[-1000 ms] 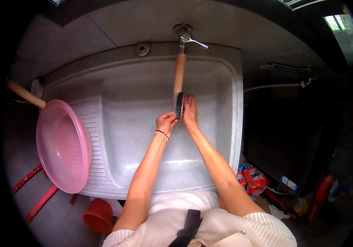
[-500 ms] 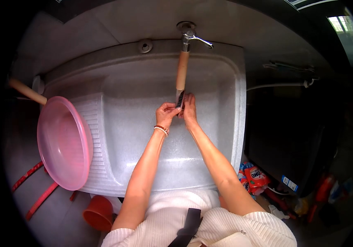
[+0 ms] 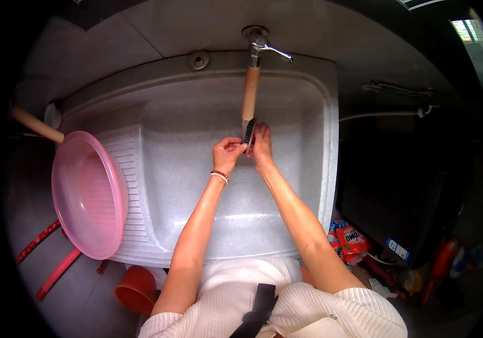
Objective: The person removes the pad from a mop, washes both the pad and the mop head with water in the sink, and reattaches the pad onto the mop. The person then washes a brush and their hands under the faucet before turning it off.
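Under the faucet is a small object with a row of black teeth (image 3: 249,130) and a pinkish edge, like a comb or brush; its exact kind is hard to make out. My left hand (image 3: 227,153), with a beaded bracelet, pinches its lower end between thumb and fingers. On the other side my right hand (image 3: 262,149) has its fingers curled against the object's edge, partly hiding it. Just above is the open end of the tan hose (image 3: 250,96) fitted on the chrome faucet (image 3: 256,48). A greyish, clear streak below the hose looks like running water.
Around my hands is the grey stone sink (image 3: 185,186), with a ribbed washboard at its left. A pink basin (image 3: 92,197) leans there. A red bucket (image 3: 135,289) stands below the sink's front edge, and red detergent packs (image 3: 351,242) lie at the right.
The toothed object has risen slightly toward the hose end and shows more of its teeth. My right hand's fingers have curled more and shifted slightly right; my left keeps its pinch.
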{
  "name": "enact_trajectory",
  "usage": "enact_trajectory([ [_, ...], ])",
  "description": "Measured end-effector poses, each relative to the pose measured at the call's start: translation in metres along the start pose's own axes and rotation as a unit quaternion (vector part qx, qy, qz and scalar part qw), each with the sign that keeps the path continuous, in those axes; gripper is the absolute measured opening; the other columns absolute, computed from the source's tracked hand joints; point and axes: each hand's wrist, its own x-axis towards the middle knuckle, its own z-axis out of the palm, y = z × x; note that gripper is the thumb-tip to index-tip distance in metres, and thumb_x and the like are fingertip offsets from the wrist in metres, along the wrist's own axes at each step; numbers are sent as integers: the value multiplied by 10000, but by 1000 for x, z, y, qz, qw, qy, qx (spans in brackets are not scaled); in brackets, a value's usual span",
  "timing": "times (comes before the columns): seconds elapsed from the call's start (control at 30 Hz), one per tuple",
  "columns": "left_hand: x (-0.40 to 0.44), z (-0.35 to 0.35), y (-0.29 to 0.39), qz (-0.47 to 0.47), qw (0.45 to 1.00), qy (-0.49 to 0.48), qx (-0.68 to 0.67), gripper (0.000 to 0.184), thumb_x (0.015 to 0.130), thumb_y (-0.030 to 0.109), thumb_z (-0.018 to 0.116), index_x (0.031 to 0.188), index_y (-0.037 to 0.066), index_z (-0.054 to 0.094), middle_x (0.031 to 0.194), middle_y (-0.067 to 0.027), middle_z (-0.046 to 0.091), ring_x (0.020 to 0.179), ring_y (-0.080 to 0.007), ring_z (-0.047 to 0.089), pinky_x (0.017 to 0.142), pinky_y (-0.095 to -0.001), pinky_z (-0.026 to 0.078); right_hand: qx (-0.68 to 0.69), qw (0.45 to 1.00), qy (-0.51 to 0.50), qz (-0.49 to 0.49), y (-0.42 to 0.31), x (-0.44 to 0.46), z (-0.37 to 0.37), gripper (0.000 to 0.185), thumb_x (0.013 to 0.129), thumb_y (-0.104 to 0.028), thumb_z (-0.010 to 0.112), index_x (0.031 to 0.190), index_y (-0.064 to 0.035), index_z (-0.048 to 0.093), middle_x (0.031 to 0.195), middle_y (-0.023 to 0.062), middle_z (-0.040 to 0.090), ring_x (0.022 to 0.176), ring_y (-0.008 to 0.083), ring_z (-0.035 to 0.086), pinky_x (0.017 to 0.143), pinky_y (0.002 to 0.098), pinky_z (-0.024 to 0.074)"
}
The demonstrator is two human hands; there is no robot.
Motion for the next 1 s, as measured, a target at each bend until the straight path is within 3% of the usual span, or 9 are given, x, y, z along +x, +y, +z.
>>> enact_trajectory([
  [0.23, 19, -39, -49, -119, 955, 16, -272, 183, 775, 65, 651, 946, 14, 612, 841, -46, 635, 696, -89, 579, 605, -216, 476, -121, 991, -52, -7, -23, -15, 6, 380, 914, -415, 401, 1165, -130, 378, 742, 69, 526, 464, 153, 496, 383, 291, 395],
  [0.27, 17, -47, -44, -99, 986, 33, -131, 226, 784, 87, 645, 996, 23, 604, 892, -66, 632, 743, -120, 587, 646, -236, 481, -159, 986, -59, 7, -30, -19, 7, 407, 911, -405, 412, 1202, -123, 372, 787, 96, 534, 543, 179, 543, 449, 327, 440],
  [0.33, 10, -61, -38, -66, 984, 62, 156, 310, 801, 131, 634, 1095, 42, 586, 993, -108, 628, 837, -184, 603, 728, -275, 492, -308, 918, 4, -250, -2, -1, 3, 451, 872, -339, 482, 1244, -110, 369, 874, 128, 526, 686, 237, 545, 583, 395, 446],
  [0.37, 3, -73, -48, 84, 946, 50, 308, 429, 807, 183, 621, 1215, 97, 521, 1205, -172, 522, 1077, -295, 516, 912, -345, 416, -369, 852, 36, -371, 12, 5, 0, 483, 853, -307, 517, 1265, -104, 367, 917, 144, 522, 757, 267, 546, 650, 429, 449],
  [0.53, -77, -143, -9, 104, 898, 101, 416, 512, 792, 189, 617, 1272, 107, 456, 1366, -195, 332, 1259, -335, 321, 1031, -386, 279, -648, 642, -68, -404, 36, 5, -16, 633, 638, -142, 654, 1235, -158, 444, 992, 116, 484, 842, 295, 482, 707, 429, 419],
  [0.6, -111, -177, 2, 121, 865, 144, 465, 449, 810, 153, 592, 1241, 83, 485, 1310, -178, 408, 1177, -305, 430, 979, -381, 350, -655, 630, -125, -399, 43, -17, -17, 653, 640, -134, 653, 1251, -197, 431, 1004, 110, 484, 868, 284, 480, 697, 414, 424],
  [0.67, -140, -206, 5, -1, 931, 158, 329, 382, 825, 89, 559, 1202, 51, 512, 1231, -139, 476, 1030, -241, 531, 877, -336, 436, -670, 603, -170, -398, 68, -43, -33, 705, 654, -141, 642, 1298, -256, 379, 1019, 101, 484, 866, 274, 485, 673, 402, 434],
  [0.87, -200, -208, 18, 61, 930, 216, 290, 343, 815, 18, 542, 1158, 16, 524, 1094, -119, 529, 876, -194, 587, 760, -288, 483, -642, 522, -424, -369, 108, -130, 7, 681, 706, -197, 645, 1305, -296, 335, 1081, 66, 486, 944, 263, 497, 716, 393, 450],
  [1.0, -219, -215, -1, 57, 960, 214, 173, 302, 851, 15, 502, 1149, -26, 515, 1134, -134, 512, 913, -210, 589, 779, -287, 480, -594, 545, -323, -496, 129, -109, 117, 614, 741, -170, 588, 1300, -243, 342, 999, 89, 511, 870, 264, 514, 688, 384, 464],
])
